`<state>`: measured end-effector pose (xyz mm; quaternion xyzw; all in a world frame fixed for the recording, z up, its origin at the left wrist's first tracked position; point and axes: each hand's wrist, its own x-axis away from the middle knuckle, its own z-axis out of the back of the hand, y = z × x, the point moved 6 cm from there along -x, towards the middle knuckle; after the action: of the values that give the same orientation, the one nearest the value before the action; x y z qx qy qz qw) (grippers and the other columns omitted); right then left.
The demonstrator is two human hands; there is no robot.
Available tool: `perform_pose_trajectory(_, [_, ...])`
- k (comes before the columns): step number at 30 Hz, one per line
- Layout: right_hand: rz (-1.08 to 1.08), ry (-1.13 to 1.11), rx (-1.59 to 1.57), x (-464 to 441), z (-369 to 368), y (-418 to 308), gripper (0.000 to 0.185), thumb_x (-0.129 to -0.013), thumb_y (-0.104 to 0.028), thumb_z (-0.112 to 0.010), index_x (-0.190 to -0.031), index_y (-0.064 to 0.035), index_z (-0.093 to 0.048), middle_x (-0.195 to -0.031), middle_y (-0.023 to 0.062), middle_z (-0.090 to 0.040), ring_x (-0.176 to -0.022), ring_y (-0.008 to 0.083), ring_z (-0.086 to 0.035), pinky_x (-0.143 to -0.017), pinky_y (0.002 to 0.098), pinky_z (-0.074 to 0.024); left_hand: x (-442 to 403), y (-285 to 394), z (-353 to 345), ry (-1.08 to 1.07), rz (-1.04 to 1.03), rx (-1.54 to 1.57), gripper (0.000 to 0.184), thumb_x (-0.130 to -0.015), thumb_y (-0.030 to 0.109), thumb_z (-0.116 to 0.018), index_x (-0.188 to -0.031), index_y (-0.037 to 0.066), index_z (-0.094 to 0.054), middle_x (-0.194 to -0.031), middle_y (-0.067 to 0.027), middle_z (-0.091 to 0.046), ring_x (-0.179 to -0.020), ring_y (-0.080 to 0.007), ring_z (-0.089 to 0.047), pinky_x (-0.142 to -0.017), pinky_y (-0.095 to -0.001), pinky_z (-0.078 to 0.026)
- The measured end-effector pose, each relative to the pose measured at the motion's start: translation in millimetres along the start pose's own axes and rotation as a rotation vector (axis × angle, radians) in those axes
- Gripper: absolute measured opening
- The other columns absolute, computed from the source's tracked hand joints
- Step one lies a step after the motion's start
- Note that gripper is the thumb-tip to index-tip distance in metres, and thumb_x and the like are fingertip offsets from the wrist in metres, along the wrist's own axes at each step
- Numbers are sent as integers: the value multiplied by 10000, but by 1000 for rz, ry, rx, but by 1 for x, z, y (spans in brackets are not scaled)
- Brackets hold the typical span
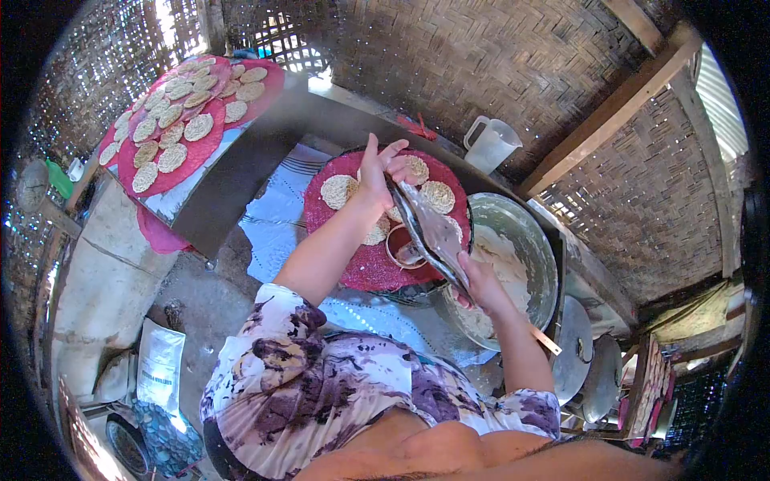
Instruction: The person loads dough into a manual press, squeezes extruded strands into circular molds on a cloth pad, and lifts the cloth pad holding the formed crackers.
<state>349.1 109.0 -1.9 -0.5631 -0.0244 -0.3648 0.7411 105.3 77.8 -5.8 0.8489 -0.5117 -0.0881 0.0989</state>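
Observation:
A dark flat board is tilted above a round red mat. My right hand grips its lower end. At its upper end is my left hand, with thumb and some fingers spread; whether it bears on the board is hard to tell. Several pale round flat cakes lie on the mat, some partly hidden by the board and my left arm. A small round container stands on the mat beneath the board. Right of the mat is a large metal basin holding pale dough or flour.
At the back left, a raised surface holds red sheets with several round cakes. A clear plastic pitcher stands behind the basin. Pot lids lean at the right. A white sack lies at the lower left.

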Motion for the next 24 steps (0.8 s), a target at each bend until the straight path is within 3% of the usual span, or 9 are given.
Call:
perform_pose_trajectory(6, [89,122,14,-11,-16,-5,489,-873,-482,-416,-790,-27,-576,-525,56,-517,-382,119,-463,-333,260,-346,-7,17,-12,-5,-5,-11,566,-844,607,-330,-871,92,-563,-415,63,-253,-334,-76,-261,-381,-253,-270])
perform_pose_trajectory(11, [282,325,141,-22,-9,-1,462,-863,-440,-466,-745,-8,-582,-516,70,-527,-420,153,-504,-409,302,-390,-16,17,-21,-55,7,-46,598,-842,625,-290,-846,97,-572,-396,65,-227,-310,-77,-237,-357,-255,-252])
perform_pose_trajectory(15, [286,420,205,-14,-4,-5,449,-859,-423,-478,-742,-2,-582,-520,69,-535,-449,163,-521,-449,322,-405,-21,12,-25,-186,30,-68,618,-845,629,-260,-838,89,-563,-409,61,-236,-331,-85,-270,-386,-264,-283])
perform_pose_trajectory(18, [242,360,134,-9,-3,-6,425,-862,-409,-476,-768,-9,-582,-529,69,-539,-466,164,-525,-462,325,-413,-15,8,-38,-269,93,14,630,-854,620,-237,-875,80,-561,-513,4,-432,-419,-142,-398,-467,-276,-352])
perform_pose_trajectory(21, [221,304,43,-7,-2,0,409,-865,-397,-470,-812,-8,-584,-574,87,-555,-520,172,-541,-511,323,-427,2,-5,-40,110,157,-206,632,-867,597,-225,-954,71,-565,-751,-85,-575,-647,-217,-536,-643,-314,-431])
perform_pose_trajectory(22, [244,315,50,-8,1,3,405,-865,-394,-468,-828,-7,-584,-595,94,-562,-540,176,-546,-528,321,-430,0,-12,-13,41,244,-390,548,-900,496,-276,-1078,49,-538,-998,-129,-586,-888,-228,-562,-810,-340,-434])
perform_pose_trajectory(24, [261,325,49,-5,3,3,400,-867,-388,-466,-854,-6,-587,-633,104,-572,-573,177,-550,-557,316,-432,12,-28,14,56,279,-1319,435,-906,356,-344,-1151,29,-493,-1073,-116,-569,-991,-205,-543,-904,-353,-402])
